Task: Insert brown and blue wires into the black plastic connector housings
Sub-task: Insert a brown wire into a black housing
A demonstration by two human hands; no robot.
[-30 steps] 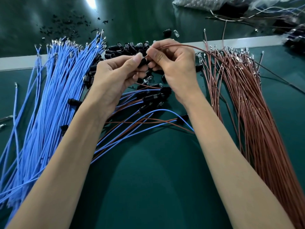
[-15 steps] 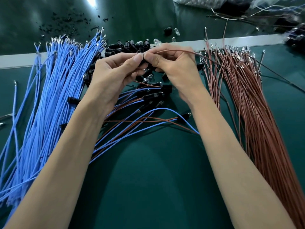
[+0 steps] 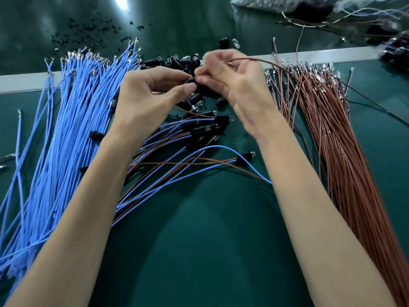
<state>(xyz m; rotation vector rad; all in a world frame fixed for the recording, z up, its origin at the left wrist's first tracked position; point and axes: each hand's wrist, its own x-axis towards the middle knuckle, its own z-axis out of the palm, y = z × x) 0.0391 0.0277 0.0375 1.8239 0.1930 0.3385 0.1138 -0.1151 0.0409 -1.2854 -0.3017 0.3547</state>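
My left hand [image 3: 150, 96] pinches a small black connector housing [image 3: 192, 80] between thumb and forefinger; most of the housing is hidden by the fingers. My right hand [image 3: 239, 85] pinches the end of one brown wire [image 3: 254, 61] right at the housing. That wire arcs away to the right into the brown wire bundle [image 3: 336, 151]. A thick blue wire bundle [image 3: 66, 140] lies on the left. A heap of loose black housings [image 3: 174, 62] sits just behind my hands. Several finished assemblies [image 3: 199, 129] with blue and brown wires lie below my hands.
The green mat [image 3: 210, 240] is crossed by a white strip [image 3: 26, 79] at the back. Black scraps [image 3: 88, 29] are scattered behind it. A clear bag [image 3: 276, 3] and other wires [image 3: 332, 21] lie at the back right. Stray blue wires [image 3: 18, 134] lie at far left.
Both hands stayed together over the housing heap. My right hand has tilted and its fingers have shifted on the brown wire at the housing, with slight blur.
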